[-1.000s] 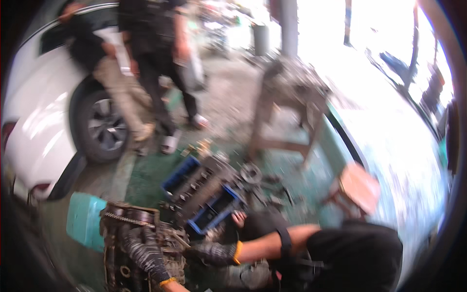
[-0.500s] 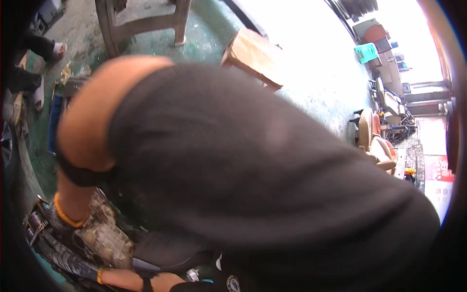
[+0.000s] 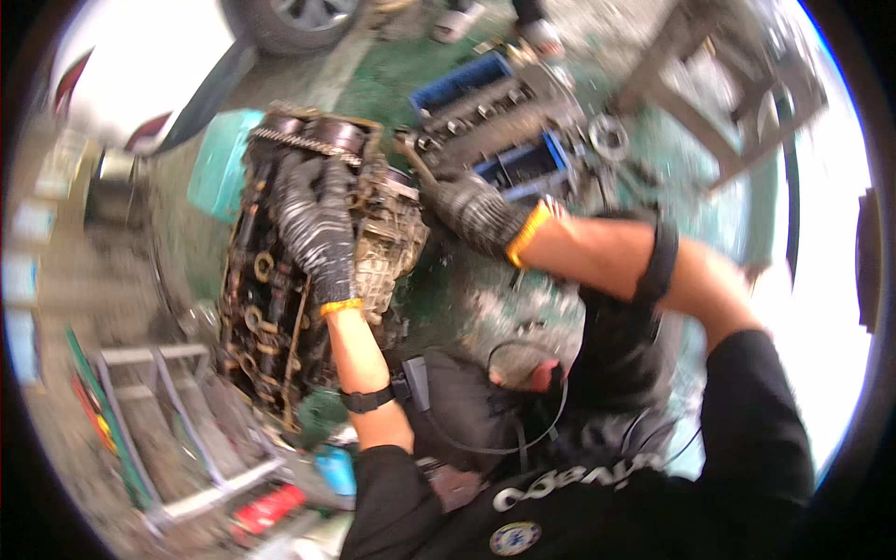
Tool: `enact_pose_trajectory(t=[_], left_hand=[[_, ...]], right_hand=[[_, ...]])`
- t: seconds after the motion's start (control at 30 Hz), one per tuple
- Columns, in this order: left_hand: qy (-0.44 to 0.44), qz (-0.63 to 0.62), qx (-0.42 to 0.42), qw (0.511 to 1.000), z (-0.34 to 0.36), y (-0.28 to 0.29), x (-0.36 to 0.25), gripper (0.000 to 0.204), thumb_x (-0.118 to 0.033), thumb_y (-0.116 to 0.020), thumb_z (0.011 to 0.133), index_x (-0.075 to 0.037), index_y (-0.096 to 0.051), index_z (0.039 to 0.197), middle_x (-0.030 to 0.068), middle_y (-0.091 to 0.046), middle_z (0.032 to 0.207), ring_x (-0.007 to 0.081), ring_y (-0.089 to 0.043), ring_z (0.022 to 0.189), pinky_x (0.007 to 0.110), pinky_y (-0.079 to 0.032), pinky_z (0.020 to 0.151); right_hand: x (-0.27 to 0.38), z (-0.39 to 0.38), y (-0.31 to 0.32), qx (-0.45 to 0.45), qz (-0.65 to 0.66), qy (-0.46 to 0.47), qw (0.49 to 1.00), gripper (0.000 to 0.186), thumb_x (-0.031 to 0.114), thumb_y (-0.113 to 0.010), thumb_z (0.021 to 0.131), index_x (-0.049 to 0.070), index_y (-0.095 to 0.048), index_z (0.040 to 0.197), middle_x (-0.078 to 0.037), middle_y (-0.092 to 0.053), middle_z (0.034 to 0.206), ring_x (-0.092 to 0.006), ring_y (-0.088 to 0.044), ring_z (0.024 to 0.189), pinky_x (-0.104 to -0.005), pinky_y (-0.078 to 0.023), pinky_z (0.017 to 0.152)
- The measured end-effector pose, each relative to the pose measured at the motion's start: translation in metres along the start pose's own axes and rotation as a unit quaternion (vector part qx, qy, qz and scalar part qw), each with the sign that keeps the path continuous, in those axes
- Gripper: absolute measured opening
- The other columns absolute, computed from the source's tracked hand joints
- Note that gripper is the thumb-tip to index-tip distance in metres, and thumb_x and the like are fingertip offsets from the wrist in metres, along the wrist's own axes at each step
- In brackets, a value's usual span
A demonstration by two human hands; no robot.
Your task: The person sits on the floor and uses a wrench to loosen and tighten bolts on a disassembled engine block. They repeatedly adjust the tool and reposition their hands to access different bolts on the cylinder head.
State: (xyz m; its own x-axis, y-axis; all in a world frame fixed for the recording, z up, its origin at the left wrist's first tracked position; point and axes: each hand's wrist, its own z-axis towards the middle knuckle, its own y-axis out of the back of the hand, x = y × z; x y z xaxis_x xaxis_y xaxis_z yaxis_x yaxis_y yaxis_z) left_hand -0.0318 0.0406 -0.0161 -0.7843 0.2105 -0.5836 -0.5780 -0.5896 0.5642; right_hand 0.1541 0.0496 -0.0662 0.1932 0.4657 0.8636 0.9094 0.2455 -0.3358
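Observation:
A greasy engine (image 3: 266, 280) with exposed camshafts stands to the left of my body. My left hand (image 3: 320, 219), in a dark knitted work glove with an orange cuff, lies over its top. The fingers stretch towards a metal timing chain (image 3: 303, 143) and two round sprockets (image 3: 336, 133) at the far end; blur hides whether they touch the chain. My right hand (image 3: 476, 213), gloved alike, is just right of the engine with its fingers curled round a brownish bar-shaped tool (image 3: 418, 161). That tool's exact kind is too blurred to tell.
Beyond my right hand lie a metal engine part (image 3: 495, 112) and blue trays (image 3: 527, 168). A grey stool (image 3: 714, 93) stands far right. Far left are a car wheel (image 3: 303, 19) and a teal container (image 3: 219, 168); a metal frame (image 3: 177, 420) lies near left. Another person's feet (image 3: 537, 37) show at the back.
The view has swung round: my sleeve and arm no longer cover the middle, and the engine and both gloved hands now show in full. My right hand is now apart from the engine top.

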Motion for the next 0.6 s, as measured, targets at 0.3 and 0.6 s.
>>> enact_pose_trajectory(t=[0.3,0.6], left_hand=[[-0.092,0.179,-0.016,0.979,0.009,0.019,-0.012,0.031,-0.02,-0.072,0.088,-0.006,-0.068,0.115,0.0169,-0.059,0.129,0.0365,-0.058,0.117,0.046,-0.048,0.101],[-0.033,0.114,-0.067,0.991,0.002,0.01,-0.002,0.031,-0.01,-0.083,0.074,-0.003,-0.07,0.101,0.0143,-0.065,0.116,0.0336,-0.061,0.111,0.044,-0.05,0.096]], right_hand=[[0.073,-0.04,0.0,0.055,0.022,0.0,0.998,0.023,0.024,-0.06,0.097,0.005,-0.068,0.106,-0.003,-0.062,0.073,-0.0101,-0.052,0.052,-0.023,-0.04,0.046],[0.1,-0.077,-0.006,0.074,-0.172,-0.018,0.982,0.024,0.028,-0.054,0.103,0.008,-0.06,0.115,-0.002,-0.064,0.076,-0.0078,-0.056,0.05,-0.0204,-0.04,0.038]])
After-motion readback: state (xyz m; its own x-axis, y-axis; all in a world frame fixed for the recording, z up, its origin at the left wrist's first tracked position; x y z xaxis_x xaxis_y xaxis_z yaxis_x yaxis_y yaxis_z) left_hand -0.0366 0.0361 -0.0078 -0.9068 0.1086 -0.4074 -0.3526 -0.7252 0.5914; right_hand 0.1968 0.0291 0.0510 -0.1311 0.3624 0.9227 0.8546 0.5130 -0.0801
